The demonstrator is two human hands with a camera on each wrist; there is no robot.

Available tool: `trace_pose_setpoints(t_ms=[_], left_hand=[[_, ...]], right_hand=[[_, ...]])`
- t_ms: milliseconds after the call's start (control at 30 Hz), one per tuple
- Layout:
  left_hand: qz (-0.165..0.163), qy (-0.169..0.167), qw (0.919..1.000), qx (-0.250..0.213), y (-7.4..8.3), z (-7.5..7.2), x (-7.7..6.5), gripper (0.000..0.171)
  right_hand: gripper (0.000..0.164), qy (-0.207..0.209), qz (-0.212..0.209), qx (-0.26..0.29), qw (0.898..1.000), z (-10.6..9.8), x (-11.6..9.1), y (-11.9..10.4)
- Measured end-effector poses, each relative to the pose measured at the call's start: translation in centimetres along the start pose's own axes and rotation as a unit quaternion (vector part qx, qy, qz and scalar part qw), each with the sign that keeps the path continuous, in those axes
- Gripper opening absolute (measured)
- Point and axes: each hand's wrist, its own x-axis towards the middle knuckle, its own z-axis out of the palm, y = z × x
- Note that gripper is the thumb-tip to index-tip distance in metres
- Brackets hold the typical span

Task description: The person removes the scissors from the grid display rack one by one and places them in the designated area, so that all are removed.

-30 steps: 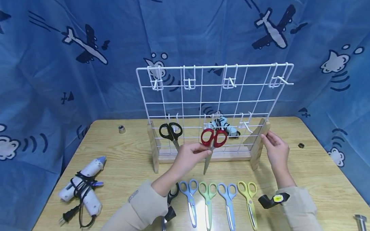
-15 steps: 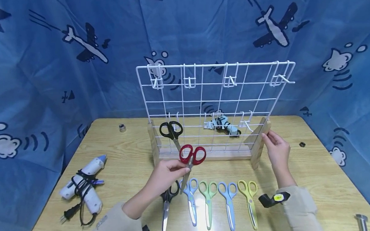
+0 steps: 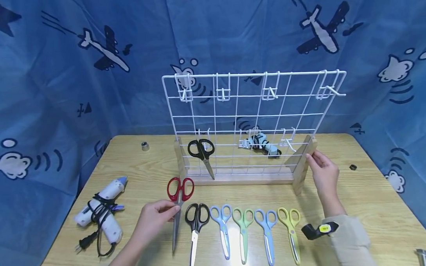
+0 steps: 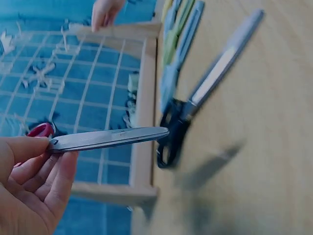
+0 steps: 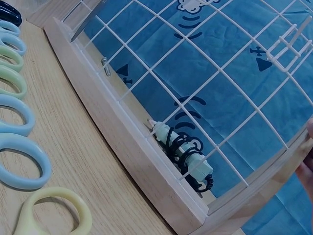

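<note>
My left hand pinches the red-handled scissors between thumb and fingers just below the handles. The handles point up and the closed blades down. They are to the left of a pair of black-handled scissors lying on the table. My right hand grips the right wooden upright of a white wire grid rack. Another pair of black-handled scissors hangs at the rack's lower left. In the right wrist view, only part of the right hand's fingers shows.
Blue scissors, green scissors, more blue scissors and yellow scissors lie in a row. A cord-wrapped white glue gun is at left. A light-blue glue gun lies behind the rack. A bolt is at right.
My left hand has carried the red-handled scissors away from the rack's front, left and toward me, to beside the black-handled pair on the table. My right hand has stayed on the upright.
</note>
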Motion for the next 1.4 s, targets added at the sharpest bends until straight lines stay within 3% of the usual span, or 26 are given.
trace_pose_setpoints(t_ms=[133, 333, 533, 1067, 1400], left_hand=[[-0.036, 0.007, 0.9993, -0.005, -1.3, -0.8, -0.1, 0.018], [-0.097, -0.011, 0.9952, -0.001, -3.4, -1.3, -0.1, 0.015], [-0.125, -0.021, 0.9919, -0.008, -5.3, -1.0, 0.0, 0.014], [-0.105, -0.044, 0.9926, 0.042, -6.6, 0.1, -0.3, 0.012], [-0.088, -0.052, 0.9910, 0.087, -6.1, 0.6, -0.2, 0.012]], right_hand=[[0.039, 0.003, -0.004, 0.000, 1.000, 0.0, 0.0, 0.2], [0.039, 0.009, -0.009, -0.004, 1.000, 0.1, 0.1, 0.4], [0.039, 0.007, -0.003, -0.003, 1.000, 0.1, 0.2, 0.3], [0.039, 0.006, -0.007, -0.007, 1.000, -0.1, 0.2, 0.5], [0.038, 0.007, -0.008, -0.007, 1.000, 0.0, 0.1, 0.4]])
